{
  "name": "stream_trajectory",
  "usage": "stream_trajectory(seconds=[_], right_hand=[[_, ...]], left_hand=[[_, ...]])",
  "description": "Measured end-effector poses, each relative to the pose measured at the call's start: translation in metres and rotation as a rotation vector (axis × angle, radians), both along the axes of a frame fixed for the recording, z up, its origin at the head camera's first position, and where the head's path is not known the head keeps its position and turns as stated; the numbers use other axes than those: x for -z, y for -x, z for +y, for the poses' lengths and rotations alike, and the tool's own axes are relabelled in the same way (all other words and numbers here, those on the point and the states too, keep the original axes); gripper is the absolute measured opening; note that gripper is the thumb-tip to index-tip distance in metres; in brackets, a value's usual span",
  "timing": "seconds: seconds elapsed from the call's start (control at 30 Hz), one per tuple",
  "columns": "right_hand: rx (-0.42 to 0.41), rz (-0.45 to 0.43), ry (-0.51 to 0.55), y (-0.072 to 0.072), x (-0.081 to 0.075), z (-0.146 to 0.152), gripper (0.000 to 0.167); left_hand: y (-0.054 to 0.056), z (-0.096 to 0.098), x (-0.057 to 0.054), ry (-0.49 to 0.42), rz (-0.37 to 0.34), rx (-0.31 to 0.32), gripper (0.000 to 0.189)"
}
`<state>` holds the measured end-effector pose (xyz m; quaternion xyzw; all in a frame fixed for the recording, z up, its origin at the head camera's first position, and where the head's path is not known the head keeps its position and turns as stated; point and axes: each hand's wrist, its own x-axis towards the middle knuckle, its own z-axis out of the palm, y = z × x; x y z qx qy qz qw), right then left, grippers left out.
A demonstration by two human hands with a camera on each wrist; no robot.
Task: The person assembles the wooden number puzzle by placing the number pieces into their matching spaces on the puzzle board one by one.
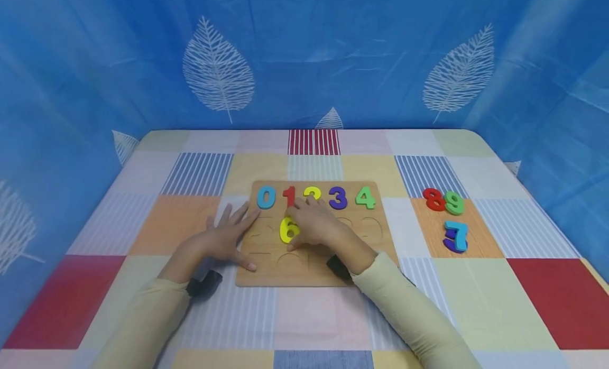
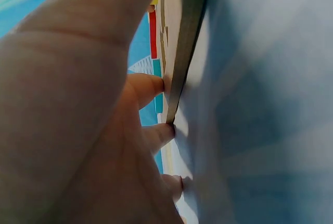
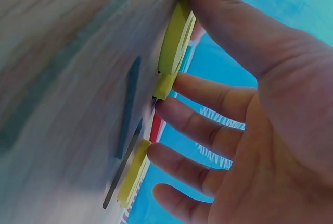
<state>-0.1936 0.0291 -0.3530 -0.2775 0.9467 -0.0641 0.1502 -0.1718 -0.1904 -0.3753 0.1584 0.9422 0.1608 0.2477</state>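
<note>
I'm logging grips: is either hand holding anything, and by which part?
The right hand pinches the yellow 6 by its top and bottom ends; the left hand rests on the board, holding nothing.

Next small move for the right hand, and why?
I'd gently press the yellow 6 down with the right hand. Thumb and fingertips are at its edges, and it stands proud of the board; whether it's fully seated isn't clear. The left hand rests at the board's left edge, so it could likely steady it.
</note>
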Motion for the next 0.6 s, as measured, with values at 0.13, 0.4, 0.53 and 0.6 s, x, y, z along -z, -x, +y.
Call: stream_trajectory(seconds=[0.13,0.4,0.53,0.6], right_hand=[[-0.006,-0.001,-0.002,-0.001,0.000,0.002,0.077],[-0.035,0.027,0.014,-0.006,0.004,0.020,0.080],[-0.028,0.025,0.035,-0.011,0.005,0.035,0.078],[-0.020,0.025,0.048,-0.014,0.004,0.041,0.079]], left_hand=[[0.001,0.000,0.001,-0.002,0.004,0.000,0.125],[-0.001,0.004,0.003,0.003,0.016,-0.007,0.124],[-0.001,0.004,0.002,0.004,0.022,-0.009,0.124],[-0.002,0.002,0.002,0.013,0.024,-0.019,0.125]])
